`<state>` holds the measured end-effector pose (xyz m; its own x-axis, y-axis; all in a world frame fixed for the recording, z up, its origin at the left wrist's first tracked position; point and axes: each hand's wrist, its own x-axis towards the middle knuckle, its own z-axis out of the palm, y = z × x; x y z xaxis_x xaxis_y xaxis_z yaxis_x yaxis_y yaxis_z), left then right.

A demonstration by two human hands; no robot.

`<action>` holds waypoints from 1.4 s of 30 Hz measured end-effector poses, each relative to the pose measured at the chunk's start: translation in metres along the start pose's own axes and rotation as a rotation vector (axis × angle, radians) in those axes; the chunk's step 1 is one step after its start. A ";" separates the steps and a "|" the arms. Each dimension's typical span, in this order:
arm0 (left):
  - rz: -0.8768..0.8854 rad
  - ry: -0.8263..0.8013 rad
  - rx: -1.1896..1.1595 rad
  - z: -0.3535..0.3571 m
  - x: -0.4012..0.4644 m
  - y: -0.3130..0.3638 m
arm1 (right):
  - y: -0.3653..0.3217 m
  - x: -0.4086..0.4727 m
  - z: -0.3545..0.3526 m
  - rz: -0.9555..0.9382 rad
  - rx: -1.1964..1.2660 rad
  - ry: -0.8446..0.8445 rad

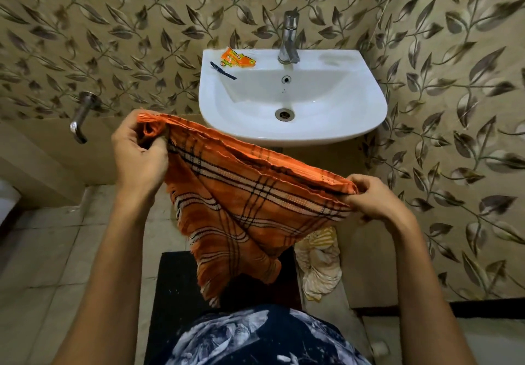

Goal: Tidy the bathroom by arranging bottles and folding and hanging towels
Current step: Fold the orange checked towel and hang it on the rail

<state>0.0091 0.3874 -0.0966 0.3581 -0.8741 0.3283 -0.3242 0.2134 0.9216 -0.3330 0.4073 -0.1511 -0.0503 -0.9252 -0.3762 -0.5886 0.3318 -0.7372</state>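
Subject: orange checked towel [250, 208], held in the air in front of the white sink [292, 126], above a dark floor mat [170, 285]; it rests on no surface. Left hand [139, 160] is closed on the towel's upper far corner, fingers [159, 148] curled and pinching the bunched, fringed edge; right hand [377, 197] is closed on the opposite end of the same top edge, fingers pinched over the gathered layers. The held edge forms the long axis; it runs on a slant from the left hand, higher and nearer the sink, down to the right hand, lower and nearer the body; the remainder hangs below in loose, layered folds, the fringed end towards the mat. Judgement: a fold is under way, and the next move turns on bringing the two held ends together along that axis; both hands are equally engaged, neither nearer. A crumpled yellow cloth [321, 262] lies on the floor, right of the mat, not yet handled. An orange sachet [237, 57] and a dark strip [223, 70] lie on the sink's left rear rim; tap [289, 38] at rear centre.
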 end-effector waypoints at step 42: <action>0.101 -0.050 -0.069 -0.010 0.015 -0.004 | -0.031 -0.030 -0.044 -0.492 0.277 0.135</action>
<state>0.0253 0.3775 -0.0935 0.2819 -0.8668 0.4113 -0.2950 0.3296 0.8968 -0.3483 0.4167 -0.0925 0.0623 -0.9921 0.1091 -0.3368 -0.1238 -0.9334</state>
